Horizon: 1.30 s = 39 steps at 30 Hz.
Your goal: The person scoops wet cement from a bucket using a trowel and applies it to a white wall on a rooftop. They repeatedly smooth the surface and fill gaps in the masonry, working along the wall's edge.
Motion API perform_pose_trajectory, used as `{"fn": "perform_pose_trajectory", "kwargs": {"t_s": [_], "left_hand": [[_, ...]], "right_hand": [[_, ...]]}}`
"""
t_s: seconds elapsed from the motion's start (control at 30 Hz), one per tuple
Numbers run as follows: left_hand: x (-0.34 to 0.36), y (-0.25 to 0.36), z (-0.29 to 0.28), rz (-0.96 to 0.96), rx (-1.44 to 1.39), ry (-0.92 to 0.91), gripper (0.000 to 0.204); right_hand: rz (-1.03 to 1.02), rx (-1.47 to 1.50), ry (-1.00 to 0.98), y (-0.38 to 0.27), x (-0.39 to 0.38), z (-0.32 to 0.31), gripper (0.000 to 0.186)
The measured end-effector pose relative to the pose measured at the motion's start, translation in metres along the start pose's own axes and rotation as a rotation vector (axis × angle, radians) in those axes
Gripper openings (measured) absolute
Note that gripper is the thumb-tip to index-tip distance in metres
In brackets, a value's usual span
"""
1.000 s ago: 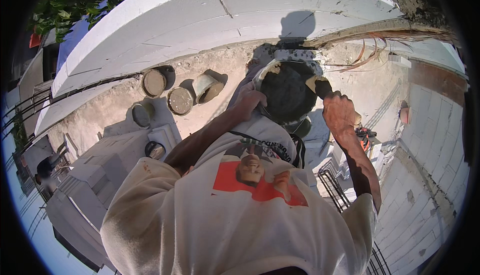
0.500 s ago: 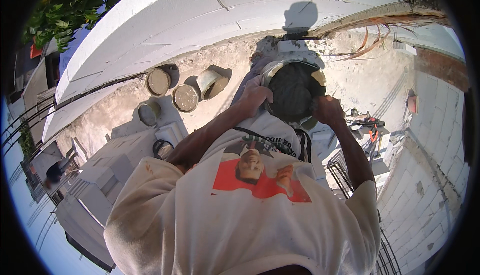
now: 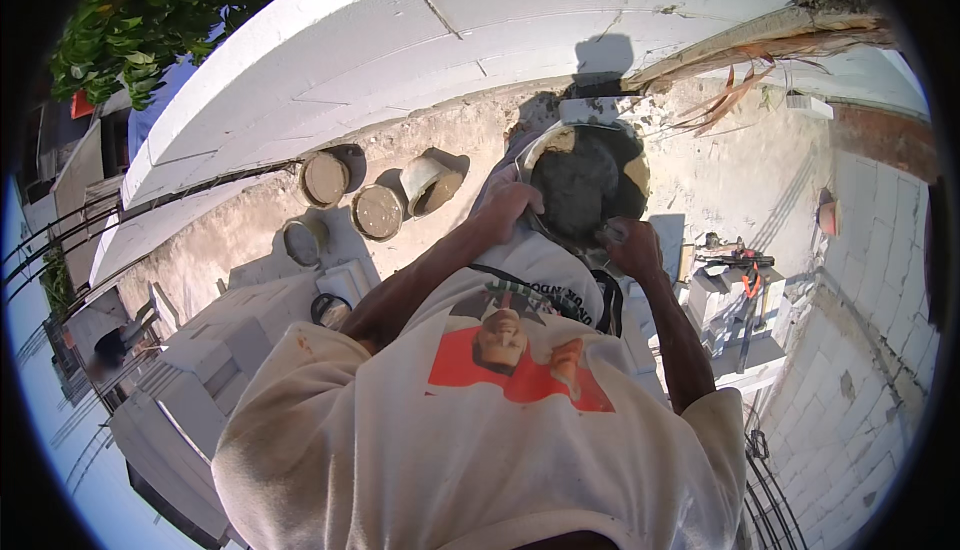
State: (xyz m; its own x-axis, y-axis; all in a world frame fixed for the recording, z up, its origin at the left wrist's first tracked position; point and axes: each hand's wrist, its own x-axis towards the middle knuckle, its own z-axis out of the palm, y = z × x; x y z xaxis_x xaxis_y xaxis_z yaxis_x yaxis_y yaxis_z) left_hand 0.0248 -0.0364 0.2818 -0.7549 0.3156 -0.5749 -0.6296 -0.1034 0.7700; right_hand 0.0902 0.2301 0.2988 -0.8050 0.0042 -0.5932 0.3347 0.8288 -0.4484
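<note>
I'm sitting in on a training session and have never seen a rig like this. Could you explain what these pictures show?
There is no machine here: you are seeing a person's own bare hands. The view comes from a wide fisheye camera worn on the head, looking down, so straight edges bend and the person's shirt fills the lower middle. The left hand holds the left side of a bucket with dark grey mix inside. The right hand is curled at the bucket's near edge; whether it holds anything is hard to make out. Off to the left, four round containers sit on the pale ground, one apparently tipped over. A white wall runs across the top.
</note>
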Motion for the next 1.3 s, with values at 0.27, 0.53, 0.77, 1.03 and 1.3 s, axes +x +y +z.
{"fn": "perform_pose_trajectory", "kwargs": {"t_s": [0.27, 0.53, 0.77, 1.03, 1.3], "left_hand": [[0.012, -0.024, -0.012, -0.171, -0.456, 0.050, 0.018], [0.003, -0.009, -0.010, 0.023, -0.193, 0.074, 0.027], [0.017, 0.003, -0.010, -0.209, -0.445, 0.003, 0.044], [0.052, -0.067, -0.034, -0.108, -0.212, 0.027, 0.045], [0.048, -0.085, -0.047, 0.103, 0.051, -0.002, 0.023]], "right_hand": [[-0.049, 0.085, 0.053, -0.002, -0.017, -0.007, 0.041], [-0.017, 0.404, 0.101, -0.038, -0.038, -0.062, 0.016], [-0.118, 0.565, 0.216, -0.074, -0.054, -0.136, 0.011], [-0.363, 1.455, 0.181, -0.101, 0.017, -0.297, 0.022], [-0.687, 1.206, 0.724, -0.096, 0.014, -0.381, 0.027]]}}
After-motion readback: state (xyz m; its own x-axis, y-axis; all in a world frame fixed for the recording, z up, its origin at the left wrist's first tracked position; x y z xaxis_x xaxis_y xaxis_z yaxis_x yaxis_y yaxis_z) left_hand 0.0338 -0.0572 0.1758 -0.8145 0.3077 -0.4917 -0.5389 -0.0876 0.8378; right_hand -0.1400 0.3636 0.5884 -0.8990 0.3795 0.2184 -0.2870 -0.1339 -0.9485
